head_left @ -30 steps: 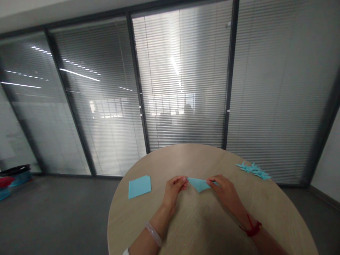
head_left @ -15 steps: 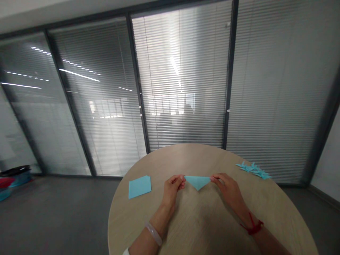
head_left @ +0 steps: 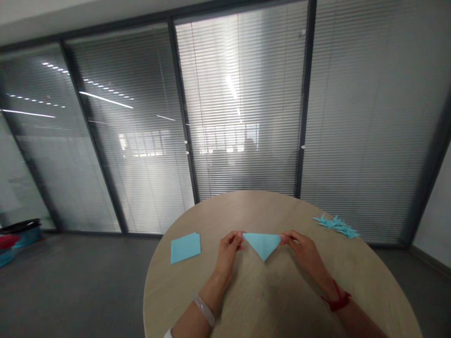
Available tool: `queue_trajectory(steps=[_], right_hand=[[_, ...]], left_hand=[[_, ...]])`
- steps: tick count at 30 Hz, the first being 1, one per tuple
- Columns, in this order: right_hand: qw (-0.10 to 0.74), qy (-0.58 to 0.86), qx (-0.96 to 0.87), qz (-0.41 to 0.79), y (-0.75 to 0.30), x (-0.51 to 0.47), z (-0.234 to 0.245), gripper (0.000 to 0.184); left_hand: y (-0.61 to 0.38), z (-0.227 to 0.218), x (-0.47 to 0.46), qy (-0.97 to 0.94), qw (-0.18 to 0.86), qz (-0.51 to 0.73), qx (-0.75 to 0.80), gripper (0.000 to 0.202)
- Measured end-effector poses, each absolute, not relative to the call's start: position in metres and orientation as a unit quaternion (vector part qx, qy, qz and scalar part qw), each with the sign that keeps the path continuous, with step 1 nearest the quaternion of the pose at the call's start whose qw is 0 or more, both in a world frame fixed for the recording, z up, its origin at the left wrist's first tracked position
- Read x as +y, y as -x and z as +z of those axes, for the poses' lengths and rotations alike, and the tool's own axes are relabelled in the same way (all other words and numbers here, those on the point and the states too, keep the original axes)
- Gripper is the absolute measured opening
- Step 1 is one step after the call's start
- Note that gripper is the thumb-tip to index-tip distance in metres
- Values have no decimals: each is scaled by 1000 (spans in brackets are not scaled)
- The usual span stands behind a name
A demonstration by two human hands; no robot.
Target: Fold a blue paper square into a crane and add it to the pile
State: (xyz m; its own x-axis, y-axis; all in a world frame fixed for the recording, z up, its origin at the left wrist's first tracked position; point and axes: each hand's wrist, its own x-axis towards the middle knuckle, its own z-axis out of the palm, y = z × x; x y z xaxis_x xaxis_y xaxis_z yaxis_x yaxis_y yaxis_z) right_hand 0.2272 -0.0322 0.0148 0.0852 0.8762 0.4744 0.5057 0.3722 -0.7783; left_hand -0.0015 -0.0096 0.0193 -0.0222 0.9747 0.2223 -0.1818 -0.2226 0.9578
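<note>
A light blue sheet of origami paper, folded to a triangle, is stretched between my hands with its long edge away from me and its point toward me. My left hand pinches the left corner between thumb and fingers. The right corner sits in the pinch of my right hand. A faint crease runs down the middle of the triangle. Left of my left hand lies a stack of blue square paper. Beyond my right hand is a pile of small folded blue paper pieces.
The round wooden table bears all the paper. Behind it stands a glass partition with blinds in dark frames. On the floor at far left are blue, red and black containers.
The triangle has tipped so that more of its face shows, its point now lower in view. Both hands keep their pinch and have shifted only slightly.
</note>
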Motion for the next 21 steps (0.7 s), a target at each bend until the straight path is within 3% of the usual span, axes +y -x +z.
queue_trajectory(steps=[4, 12, 16, 21], right_hand=[[535, 498, -605, 315, -224, -35, 19, 35], [540, 379, -555, 507, -209, -40, 8, 23], [524, 361, -548, 542, -203, -44, 10, 19], [490, 399, -590, 502, -196, -51, 24, 24]], left_hand=[[1, 24, -15, -521, 476, 610, 361, 34], [-9, 28, -26, -489, 639, 541, 243, 52], [-11, 26, -28, -484, 659, 529, 229, 49], [-12, 22, -24, -494, 636, 529, 267, 35]])
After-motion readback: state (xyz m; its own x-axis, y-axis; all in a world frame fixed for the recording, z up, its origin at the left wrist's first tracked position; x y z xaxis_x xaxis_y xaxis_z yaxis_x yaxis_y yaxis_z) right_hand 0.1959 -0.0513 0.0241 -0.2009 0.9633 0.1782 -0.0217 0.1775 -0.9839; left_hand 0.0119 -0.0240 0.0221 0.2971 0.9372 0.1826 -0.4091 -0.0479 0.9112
